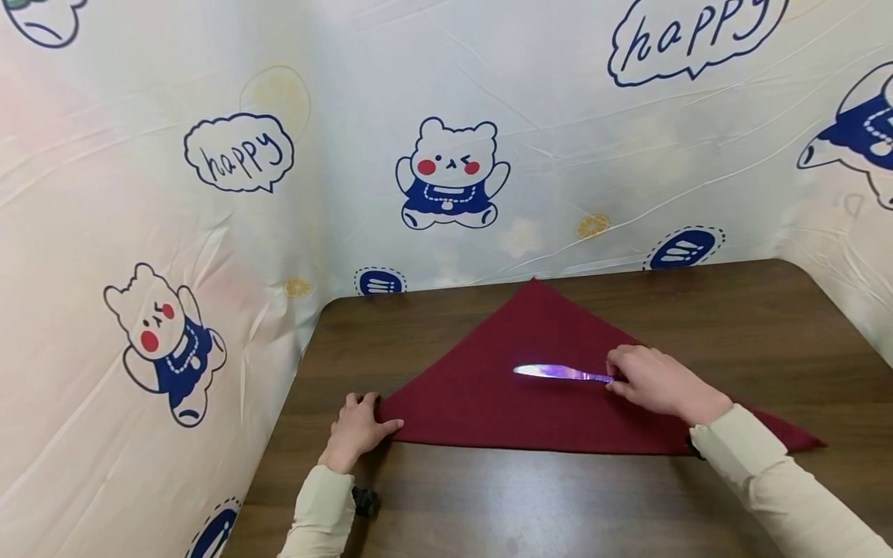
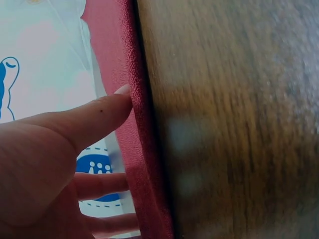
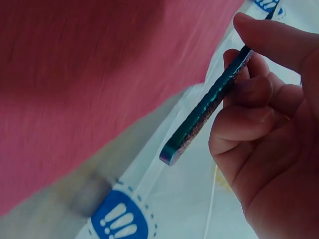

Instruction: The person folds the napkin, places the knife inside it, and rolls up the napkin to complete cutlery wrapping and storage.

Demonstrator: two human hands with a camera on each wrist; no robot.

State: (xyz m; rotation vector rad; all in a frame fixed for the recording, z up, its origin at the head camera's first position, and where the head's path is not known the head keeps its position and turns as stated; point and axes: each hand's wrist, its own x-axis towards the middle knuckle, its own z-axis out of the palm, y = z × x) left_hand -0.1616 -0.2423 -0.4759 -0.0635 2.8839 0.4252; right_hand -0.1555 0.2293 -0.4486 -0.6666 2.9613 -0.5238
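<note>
A dark red cloth [image 1: 481, 395] folded into a triangle lies on the wooden table, its peak toward the back. My left hand [image 1: 359, 428] rests at the cloth's left corner, thumb on the near folded edge and fingers spread; in the left wrist view the thumb of the left hand [image 2: 40, 164] touches the cloth's edge [image 2: 142, 114]. My right hand [image 1: 659, 380] holds a shiny, iridescent knife [image 1: 558, 372] by its handle over the cloth, blade pointing left. In the right wrist view, the right hand [image 3: 279, 124] pinches the handle [image 3: 209, 102] between thumb and curled fingers.
The brown wooden table [image 1: 488, 496] extends around the cloth. A pale sheet [image 1: 558, 155] printed with bears, "happy" bubbles and orange slices hangs behind the table and along both sides.
</note>
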